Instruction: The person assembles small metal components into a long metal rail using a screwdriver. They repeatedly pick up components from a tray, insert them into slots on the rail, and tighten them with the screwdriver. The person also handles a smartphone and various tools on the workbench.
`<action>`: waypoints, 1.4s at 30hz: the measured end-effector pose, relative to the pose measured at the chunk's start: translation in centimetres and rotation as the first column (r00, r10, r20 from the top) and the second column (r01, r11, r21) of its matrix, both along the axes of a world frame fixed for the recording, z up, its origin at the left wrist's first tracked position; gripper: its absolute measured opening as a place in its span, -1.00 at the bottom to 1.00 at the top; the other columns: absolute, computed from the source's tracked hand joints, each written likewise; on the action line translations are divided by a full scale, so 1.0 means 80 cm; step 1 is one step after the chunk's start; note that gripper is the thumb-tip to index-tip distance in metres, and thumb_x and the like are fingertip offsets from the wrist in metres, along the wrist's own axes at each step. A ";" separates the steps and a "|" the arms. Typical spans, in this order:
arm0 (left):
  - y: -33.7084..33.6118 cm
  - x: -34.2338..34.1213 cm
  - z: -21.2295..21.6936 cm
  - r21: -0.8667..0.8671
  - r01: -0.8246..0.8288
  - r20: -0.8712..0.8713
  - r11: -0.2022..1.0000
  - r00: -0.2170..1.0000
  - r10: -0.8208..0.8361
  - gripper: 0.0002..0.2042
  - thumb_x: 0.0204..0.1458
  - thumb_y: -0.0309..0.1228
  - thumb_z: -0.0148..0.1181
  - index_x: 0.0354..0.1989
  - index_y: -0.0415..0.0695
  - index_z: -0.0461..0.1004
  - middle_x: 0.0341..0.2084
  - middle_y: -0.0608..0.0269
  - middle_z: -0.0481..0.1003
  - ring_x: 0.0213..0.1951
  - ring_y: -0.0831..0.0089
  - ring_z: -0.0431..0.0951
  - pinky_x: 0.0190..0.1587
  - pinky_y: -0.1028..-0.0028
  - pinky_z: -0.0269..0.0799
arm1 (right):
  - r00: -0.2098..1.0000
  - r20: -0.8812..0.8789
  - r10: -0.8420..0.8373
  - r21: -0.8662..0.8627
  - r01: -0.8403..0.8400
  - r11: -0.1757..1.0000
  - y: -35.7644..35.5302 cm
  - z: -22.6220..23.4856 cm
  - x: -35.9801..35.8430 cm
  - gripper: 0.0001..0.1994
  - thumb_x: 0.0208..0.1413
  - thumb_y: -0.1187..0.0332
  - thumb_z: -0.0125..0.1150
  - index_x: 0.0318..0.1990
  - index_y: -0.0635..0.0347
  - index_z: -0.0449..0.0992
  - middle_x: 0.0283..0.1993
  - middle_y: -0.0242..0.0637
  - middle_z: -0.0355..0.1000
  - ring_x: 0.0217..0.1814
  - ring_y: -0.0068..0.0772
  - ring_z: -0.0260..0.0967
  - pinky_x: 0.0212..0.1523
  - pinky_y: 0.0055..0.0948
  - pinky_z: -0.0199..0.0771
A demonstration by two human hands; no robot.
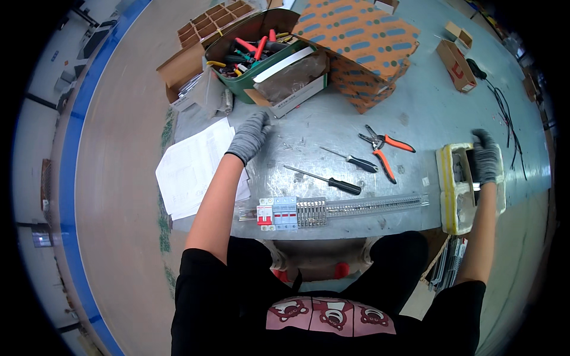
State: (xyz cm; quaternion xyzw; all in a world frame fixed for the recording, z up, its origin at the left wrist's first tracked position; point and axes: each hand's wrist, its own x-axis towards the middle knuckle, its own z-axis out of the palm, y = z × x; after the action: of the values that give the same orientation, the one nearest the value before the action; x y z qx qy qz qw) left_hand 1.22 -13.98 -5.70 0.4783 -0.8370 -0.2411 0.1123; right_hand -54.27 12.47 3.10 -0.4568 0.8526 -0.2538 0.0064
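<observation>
My left hand [252,137], in a grey knitted glove, rests on the table between the paper sheets [196,166] and a small open carton [300,98]. Its fingers stretch forward, and nothing shows in them. On the right, my gloved right hand [487,157] is over a white foam box [452,196] with a yellow-taped side; its fingers are too unclear to read. Before me lies a metal rail [380,205] carrying a red-and-white circuit breaker [265,215], a blue-and-white device [285,213] and a row of terminal blocks [312,212].
Two screwdrivers [344,186] and orange-handled pliers [386,160] lie mid-table. Farther back stand a green tool bin [237,89] and patterned cardboard boxes [362,41]. A black cable [507,113] and a small carton [456,66] lie far right. Small loose parts [291,144] are scattered near my left hand.
</observation>
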 end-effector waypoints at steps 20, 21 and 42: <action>0.038 -0.035 -0.042 -0.358 0.123 0.111 0.926 0.990 -0.088 -0.50 -0.08 -0.58 0.01 0.13 -0.05 0.36 0.10 0.09 0.36 0.17 0.12 0.30 0.27 0.28 0.13 | 0.714 0.034 0.699 0.264 -0.681 0.683 -0.271 -0.115 0.461 -0.47 -0.13 0.60 0.15 0.11 0.09 0.41 0.24 -0.10 0.22 0.30 0.01 0.13 0.33 -0.26 0.14; 0.041 -0.043 -0.036 -0.322 0.149 0.121 0.935 0.986 -0.116 -0.51 -0.09 -0.59 0.02 0.12 -0.07 0.36 0.10 0.09 0.35 0.17 0.13 0.30 0.27 0.29 0.12 | 0.697 0.063 0.714 0.265 -0.702 0.661 -0.267 -0.114 0.446 -0.49 -0.12 0.59 0.15 0.09 0.10 0.43 0.21 -0.09 0.24 0.27 0.01 0.15 0.31 -0.25 0.16; 0.074 -0.058 -0.041 -0.049 -0.184 -0.341 0.982 0.927 0.156 -0.82 -0.03 -0.54 0.03 -0.22 -0.17 0.42 -0.26 -0.08 0.46 -0.16 -0.04 0.47 -0.04 0.17 0.38 | 0.705 0.396 0.588 0.023 -0.648 0.762 -0.261 -0.140 0.465 -0.72 -0.20 0.41 0.43 -0.28 0.20 0.51 -0.27 -0.05 0.37 -0.24 -0.03 0.41 -0.12 -0.23 0.46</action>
State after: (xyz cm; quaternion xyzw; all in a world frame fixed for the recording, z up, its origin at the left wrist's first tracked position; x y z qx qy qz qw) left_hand -3.39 -8.09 -8.95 0.4961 -0.7700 -0.2746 0.2926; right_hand -17.09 -8.44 -8.10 -0.6588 0.6501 -0.2477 0.2865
